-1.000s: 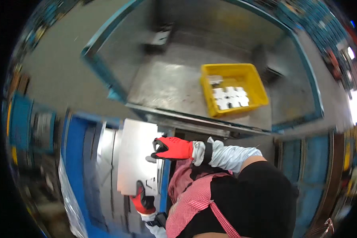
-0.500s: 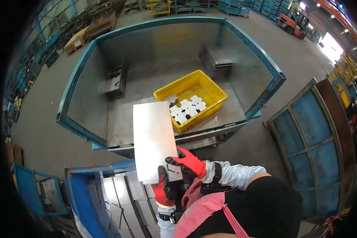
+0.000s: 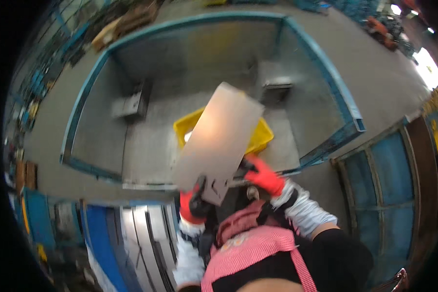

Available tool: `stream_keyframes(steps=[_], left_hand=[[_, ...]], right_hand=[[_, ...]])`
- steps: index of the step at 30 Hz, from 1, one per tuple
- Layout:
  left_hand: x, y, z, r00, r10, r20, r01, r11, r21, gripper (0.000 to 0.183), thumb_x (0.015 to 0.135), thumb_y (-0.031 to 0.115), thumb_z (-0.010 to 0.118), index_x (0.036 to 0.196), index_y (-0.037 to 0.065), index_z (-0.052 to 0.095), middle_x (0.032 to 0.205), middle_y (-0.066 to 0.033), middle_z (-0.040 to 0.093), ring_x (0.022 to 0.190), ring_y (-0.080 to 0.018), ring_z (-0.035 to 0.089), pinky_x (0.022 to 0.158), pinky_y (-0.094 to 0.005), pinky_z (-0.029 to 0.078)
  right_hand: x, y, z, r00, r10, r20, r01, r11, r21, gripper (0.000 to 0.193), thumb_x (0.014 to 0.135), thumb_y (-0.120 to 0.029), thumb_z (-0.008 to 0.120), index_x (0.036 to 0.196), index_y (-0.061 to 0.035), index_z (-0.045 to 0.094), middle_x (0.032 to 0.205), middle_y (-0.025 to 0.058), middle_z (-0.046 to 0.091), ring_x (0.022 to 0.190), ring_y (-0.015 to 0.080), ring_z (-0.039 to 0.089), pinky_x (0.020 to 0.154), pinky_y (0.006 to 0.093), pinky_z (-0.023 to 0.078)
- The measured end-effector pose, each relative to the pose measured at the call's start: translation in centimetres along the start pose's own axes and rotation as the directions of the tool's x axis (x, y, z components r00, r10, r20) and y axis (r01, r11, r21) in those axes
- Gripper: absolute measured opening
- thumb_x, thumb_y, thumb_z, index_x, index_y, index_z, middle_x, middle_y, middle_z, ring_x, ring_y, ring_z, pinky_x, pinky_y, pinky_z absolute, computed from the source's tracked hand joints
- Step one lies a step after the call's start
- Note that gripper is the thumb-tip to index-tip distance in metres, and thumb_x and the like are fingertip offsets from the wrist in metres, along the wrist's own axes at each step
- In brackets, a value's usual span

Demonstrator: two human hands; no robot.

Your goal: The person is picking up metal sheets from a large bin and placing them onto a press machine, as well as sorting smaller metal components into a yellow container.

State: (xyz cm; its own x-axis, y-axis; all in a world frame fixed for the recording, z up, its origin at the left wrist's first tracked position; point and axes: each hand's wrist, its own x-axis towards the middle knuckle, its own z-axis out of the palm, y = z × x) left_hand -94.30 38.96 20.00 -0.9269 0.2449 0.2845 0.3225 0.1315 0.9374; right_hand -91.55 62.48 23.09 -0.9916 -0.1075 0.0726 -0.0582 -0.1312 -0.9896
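Note:
A flat, pale metal sheet (image 3: 221,131) with small slots near its close end is held tilted in front of me. My left hand (image 3: 194,202), in a red and black glove, grips its near left edge with the thumb on top. My right hand (image 3: 263,176), gloved the same way, is closed at the sheet's right edge; its fingertips are partly hidden and blurred. Beneath the sheet is a yellow plastic crate (image 3: 264,136), mostly covered, with a bit of a white part showing at its left.
A large blue-framed metal bin (image 3: 357,125) surrounds the crate. Inside it stand stacked metal parts at left (image 3: 131,104) and a stack of plates at right (image 3: 277,82). Below left, a blue container (image 3: 100,228) holds metal sheets (image 3: 143,243). A blue panelled rack (image 3: 379,199) stands right.
The sheet has swung clockwise and to the right, now covering much of the crate. My right hand has moved right and up along its edge. The view has shifted and blurred.

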Motion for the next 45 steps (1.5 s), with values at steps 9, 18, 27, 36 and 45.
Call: stream_keyframes(steps=[9,18,27,36,45], left_hand=[[7.7,8.1,6.7,0.954,-0.293,0.062,0.293,0.870,-0.397,0.028,0.075,0.008,0.061,0.102,0.000,0.058,0.094,-0.0148,0.061,0.086,-0.0252,0.060,0.077,-0.0336,0.046],[9.9,2.5,5.1,0.962,0.093,0.258,-0.074,0.994,-0.081,0.021,0.076,0.008,0.058,0.095,-0.001,0.060,0.096,-0.0152,0.061,0.088,-0.0276,0.060,0.079,-0.0339,0.046],[10.4,1.0,2.8,0.890,0.083,0.449,-0.020,0.990,-0.142,0.031,0.077,0.010,0.057,0.104,-0.004,0.056,0.104,-0.0146,0.058,0.095,-0.0230,0.058,0.084,-0.0350,0.046],[13.3,4.9,3.5,0.710,-0.292,0.641,0.702,0.366,-0.611,0.052,0.085,0.035,0.046,0.121,-0.002,0.039,0.107,-0.0180,0.055,0.091,-0.0286,0.058,0.082,-0.0375,0.048],[17.1,2.3,5.9,0.972,-0.089,0.218,0.043,0.977,0.210,0.037,0.090,0.018,0.046,0.123,0.003,0.044,0.102,-0.0101,0.058,0.093,-0.0193,0.056,0.081,-0.0276,0.045]], right_hand=[[1.8,0.2,-8.5,0.955,-0.285,-0.085,0.295,0.942,0.157,0.050,0.092,-0.024,0.039,0.134,-0.0007,0.023,0.130,0.0133,0.037,0.115,0.0218,0.042,0.098,0.0323,0.033],[2.0,-3.1,-13.9,0.803,-0.476,-0.358,0.132,0.729,-0.672,0.072,0.075,-0.026,0.060,0.132,-0.0007,0.024,0.132,0.0200,0.032,0.123,0.0311,0.032,0.102,0.0386,0.024],[0.1,-8.8,-10.1,0.943,-0.210,0.257,0.286,0.119,-0.951,0.075,0.061,-0.032,0.063,0.127,-0.0050,0.039,0.133,0.0162,0.032,0.126,0.0356,0.026,0.102,0.0521,0.018],[2.0,-4.1,-10.2,0.850,-0.507,0.144,0.252,0.150,-0.956,0.048,0.060,-0.001,0.058,0.107,-0.0071,0.056,0.107,0.0120,0.056,0.096,0.0318,0.055,0.080,0.0393,0.045],[1.9,1.5,-11.1,0.936,0.051,-0.348,0.039,0.968,0.247,0.027,0.081,-0.010,0.054,0.105,0.0030,0.053,0.090,0.0031,0.059,0.082,0.0111,0.055,0.075,0.0252,0.044]])
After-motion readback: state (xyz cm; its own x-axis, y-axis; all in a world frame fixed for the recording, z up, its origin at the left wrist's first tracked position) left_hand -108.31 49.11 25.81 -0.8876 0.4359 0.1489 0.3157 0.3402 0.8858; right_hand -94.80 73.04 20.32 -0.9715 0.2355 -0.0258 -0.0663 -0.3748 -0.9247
